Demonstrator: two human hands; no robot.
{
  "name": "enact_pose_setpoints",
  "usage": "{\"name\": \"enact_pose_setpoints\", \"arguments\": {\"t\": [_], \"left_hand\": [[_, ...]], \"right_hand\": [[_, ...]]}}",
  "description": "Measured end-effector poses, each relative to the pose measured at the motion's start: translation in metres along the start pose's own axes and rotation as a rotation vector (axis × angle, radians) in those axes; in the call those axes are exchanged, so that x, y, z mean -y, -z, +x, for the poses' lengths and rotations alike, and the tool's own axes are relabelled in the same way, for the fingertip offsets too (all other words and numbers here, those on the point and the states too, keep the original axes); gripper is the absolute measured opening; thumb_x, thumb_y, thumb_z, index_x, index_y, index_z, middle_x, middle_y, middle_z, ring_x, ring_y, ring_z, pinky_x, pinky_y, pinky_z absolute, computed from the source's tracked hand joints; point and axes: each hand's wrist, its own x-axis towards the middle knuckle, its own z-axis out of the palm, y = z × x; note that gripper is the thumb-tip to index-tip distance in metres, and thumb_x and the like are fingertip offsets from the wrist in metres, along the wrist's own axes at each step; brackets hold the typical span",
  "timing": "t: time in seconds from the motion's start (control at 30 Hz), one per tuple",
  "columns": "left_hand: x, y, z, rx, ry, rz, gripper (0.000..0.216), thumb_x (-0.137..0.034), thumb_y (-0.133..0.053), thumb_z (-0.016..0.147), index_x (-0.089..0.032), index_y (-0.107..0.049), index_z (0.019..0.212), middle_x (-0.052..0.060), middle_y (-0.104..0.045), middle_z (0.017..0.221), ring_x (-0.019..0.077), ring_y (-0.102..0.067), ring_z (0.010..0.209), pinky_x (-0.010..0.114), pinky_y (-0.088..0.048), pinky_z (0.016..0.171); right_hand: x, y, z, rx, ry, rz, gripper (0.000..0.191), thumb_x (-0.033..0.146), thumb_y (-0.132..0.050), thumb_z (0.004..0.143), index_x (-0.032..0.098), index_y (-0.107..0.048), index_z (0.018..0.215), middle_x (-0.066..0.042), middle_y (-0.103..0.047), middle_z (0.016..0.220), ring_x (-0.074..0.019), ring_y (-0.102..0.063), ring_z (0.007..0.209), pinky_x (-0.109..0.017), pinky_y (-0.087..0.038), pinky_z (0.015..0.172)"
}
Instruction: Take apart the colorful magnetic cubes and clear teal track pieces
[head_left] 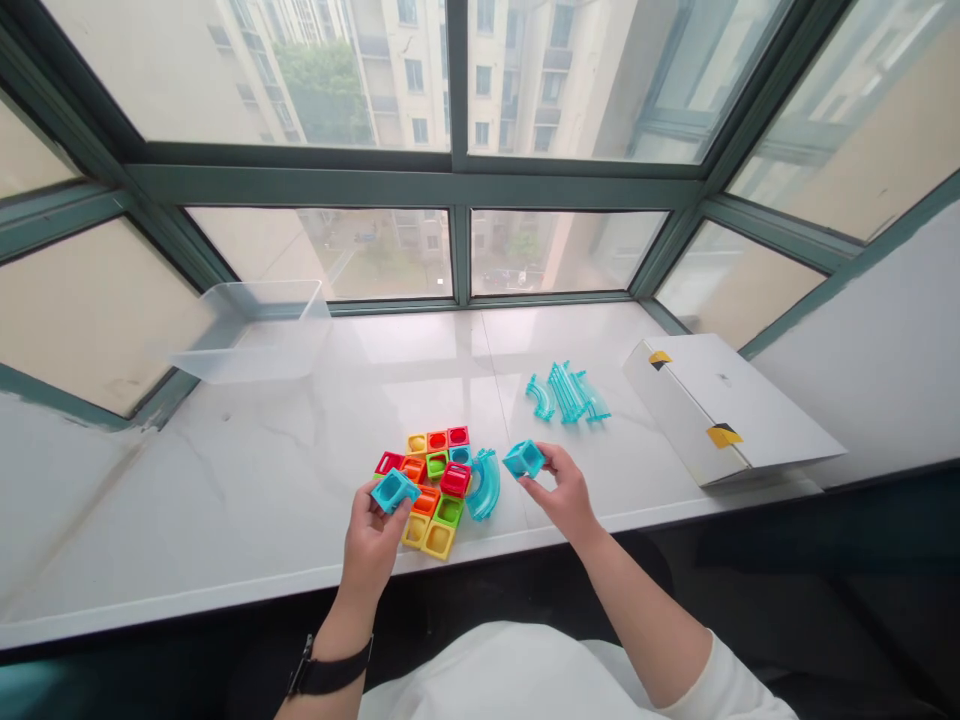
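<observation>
My left hand (376, 532) is closed on a blue toy block (395, 491) with a hollow in its face, held over the left side of a cluster of blocks. Between finger and thumb, my right hand (564, 488) grips a second blue block (524, 459), raised to the right of the cluster. Below and between the hands lie red, orange, green and yellow blocks, among them a red block (456, 480) and a yellow block (439, 540). Curved turquoise track pieces (484, 485) rest against the cluster's right side. My left hand partly covers the blocks beneath it.
More clear turquoise track pieces (570, 393) lie farther back on the white marbled sill (300, 480). A translucent plastic bin (259, 340) stands at the back left. On the right is a white box (731, 405) with yellow and black tabs. Windows (555, 250) border the far side.
</observation>
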Motion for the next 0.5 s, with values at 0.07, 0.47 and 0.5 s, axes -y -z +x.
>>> {"name": "enact_pose_setpoints", "arguments": {"t": [0.07,0.47,0.5], "left_hand": [[0.001,-0.004,-0.001,0.004,0.009,0.007,0.06,-0.052,-0.088,0.078,-0.023,-0.059,0.123,0.006,-0.074,0.111,0.0239,-0.073,0.106,0.039,-0.06,0.097],[0.001,-0.014,-0.008,0.013,0.02,0.036,0.062,-0.056,-0.089,0.075,-0.024,-0.062,0.12,0.005,-0.072,0.106,0.0242,-0.073,0.099,0.039,-0.061,0.091],[0.0,-0.015,-0.009,0.006,0.026,0.042,0.062,-0.057,-0.089,0.075,-0.024,-0.062,0.121,0.005,-0.072,0.107,0.0241,-0.073,0.1,0.039,-0.061,0.092]], "right_hand": [[-0.025,0.02,-0.008,-0.091,-0.08,-0.109,0.049,0.053,-0.078,0.09,0.024,-0.067,0.128,-0.01,-0.073,0.116,-0.027,-0.072,0.103,-0.044,-0.063,0.092],[-0.106,0.068,-0.001,-0.244,-0.376,-0.46,0.06,0.068,-0.072,0.084,0.021,-0.068,0.12,-0.011,-0.072,0.11,-0.0266,-0.069,0.088,-0.043,-0.058,0.084],[-0.108,0.065,0.003,-0.236,-0.378,-0.458,0.058,0.066,-0.073,0.084,0.021,-0.067,0.12,-0.011,-0.071,0.111,-0.0264,-0.069,0.089,-0.043,-0.058,0.085]]}}
